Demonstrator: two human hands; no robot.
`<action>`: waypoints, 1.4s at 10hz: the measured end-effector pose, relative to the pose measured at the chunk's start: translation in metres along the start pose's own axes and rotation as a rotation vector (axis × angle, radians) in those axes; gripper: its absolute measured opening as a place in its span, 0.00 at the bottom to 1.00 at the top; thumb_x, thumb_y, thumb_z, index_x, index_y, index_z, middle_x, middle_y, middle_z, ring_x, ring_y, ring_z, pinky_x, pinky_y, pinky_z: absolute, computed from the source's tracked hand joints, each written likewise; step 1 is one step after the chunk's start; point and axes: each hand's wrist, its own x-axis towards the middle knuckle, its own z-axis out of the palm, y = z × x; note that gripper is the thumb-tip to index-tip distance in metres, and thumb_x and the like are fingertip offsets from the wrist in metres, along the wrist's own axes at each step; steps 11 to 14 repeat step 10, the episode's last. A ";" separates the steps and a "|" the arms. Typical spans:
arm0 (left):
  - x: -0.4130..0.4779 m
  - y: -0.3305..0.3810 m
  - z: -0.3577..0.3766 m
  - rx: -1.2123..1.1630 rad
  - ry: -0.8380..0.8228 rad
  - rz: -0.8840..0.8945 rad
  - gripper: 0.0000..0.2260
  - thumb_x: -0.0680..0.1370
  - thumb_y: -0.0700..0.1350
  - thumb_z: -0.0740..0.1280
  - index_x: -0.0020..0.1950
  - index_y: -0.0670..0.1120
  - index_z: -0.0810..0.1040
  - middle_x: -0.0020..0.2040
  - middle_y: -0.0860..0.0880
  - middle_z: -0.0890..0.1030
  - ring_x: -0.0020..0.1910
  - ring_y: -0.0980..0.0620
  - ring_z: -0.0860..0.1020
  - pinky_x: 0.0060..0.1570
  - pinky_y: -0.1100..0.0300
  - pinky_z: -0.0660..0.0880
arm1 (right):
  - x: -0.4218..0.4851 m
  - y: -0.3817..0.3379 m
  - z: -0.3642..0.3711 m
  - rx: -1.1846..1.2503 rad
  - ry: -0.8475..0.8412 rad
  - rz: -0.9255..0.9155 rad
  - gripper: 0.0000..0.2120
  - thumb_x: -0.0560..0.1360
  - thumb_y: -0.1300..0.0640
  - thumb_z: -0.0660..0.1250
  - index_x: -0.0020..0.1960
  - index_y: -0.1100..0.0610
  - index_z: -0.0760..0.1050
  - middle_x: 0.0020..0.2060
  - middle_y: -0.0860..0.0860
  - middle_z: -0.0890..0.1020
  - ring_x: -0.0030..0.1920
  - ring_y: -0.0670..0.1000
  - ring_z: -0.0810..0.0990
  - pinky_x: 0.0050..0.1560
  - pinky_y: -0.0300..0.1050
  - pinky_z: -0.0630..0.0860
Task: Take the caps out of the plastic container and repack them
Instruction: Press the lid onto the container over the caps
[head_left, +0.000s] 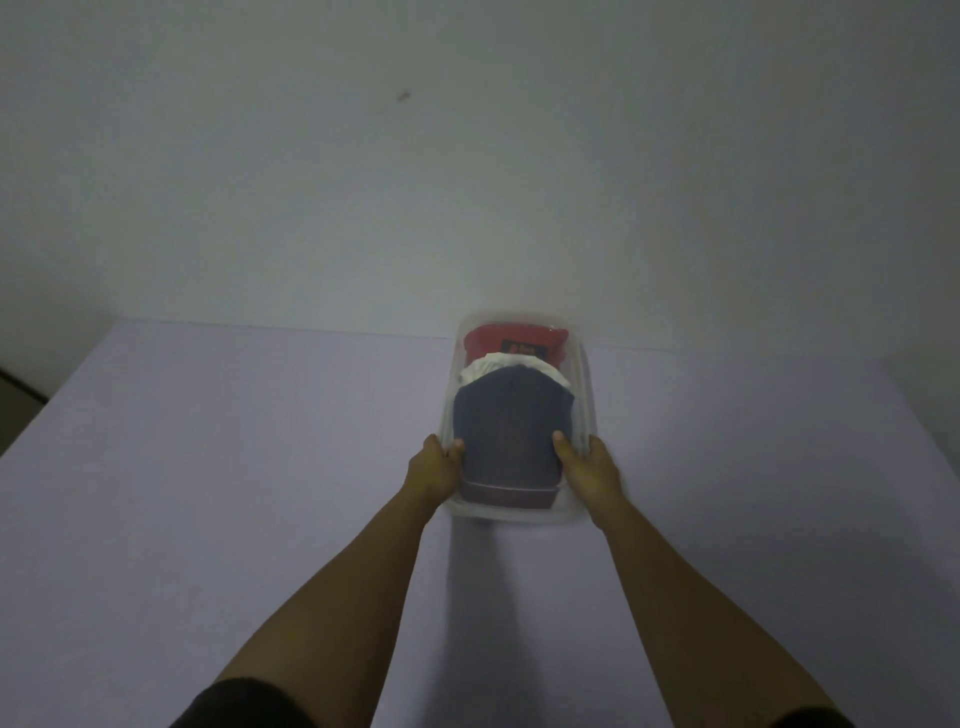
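Your left hand (435, 462) and right hand (587, 462) grip the clear box (586, 387) by its sides on the purple table (208, 467), keeping it steady. Caps (511, 426) sit stacked inside.

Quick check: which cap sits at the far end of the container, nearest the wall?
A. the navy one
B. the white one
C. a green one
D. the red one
D: the red cap lies at the far end of the clear container, behind the white cap and the navy cap.

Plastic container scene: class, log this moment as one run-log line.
left hand: grips plastic container | right hand: grips container | navy cap frontmost, white, red behind | caps inside
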 end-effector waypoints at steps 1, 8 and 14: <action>-0.006 0.005 -0.001 0.061 0.016 -0.011 0.21 0.82 0.49 0.56 0.70 0.39 0.62 0.67 0.39 0.71 0.64 0.40 0.72 0.61 0.49 0.72 | 0.000 -0.003 -0.003 -0.004 -0.050 0.024 0.35 0.73 0.38 0.64 0.72 0.58 0.62 0.66 0.58 0.73 0.64 0.60 0.74 0.65 0.57 0.71; -0.015 0.008 0.001 0.085 0.081 0.032 0.29 0.81 0.49 0.57 0.77 0.40 0.49 0.75 0.39 0.62 0.72 0.38 0.65 0.68 0.48 0.66 | -0.022 0.000 -0.009 -0.174 -0.002 -0.084 0.34 0.79 0.47 0.59 0.77 0.59 0.48 0.75 0.58 0.60 0.74 0.59 0.62 0.71 0.51 0.61; -0.045 0.068 -0.037 0.243 0.261 0.280 0.21 0.82 0.46 0.55 0.74 0.39 0.60 0.73 0.41 0.67 0.71 0.42 0.67 0.68 0.51 0.65 | -0.051 -0.081 -0.038 -0.357 0.209 -0.373 0.29 0.80 0.48 0.57 0.75 0.61 0.57 0.73 0.58 0.65 0.73 0.58 0.64 0.71 0.49 0.62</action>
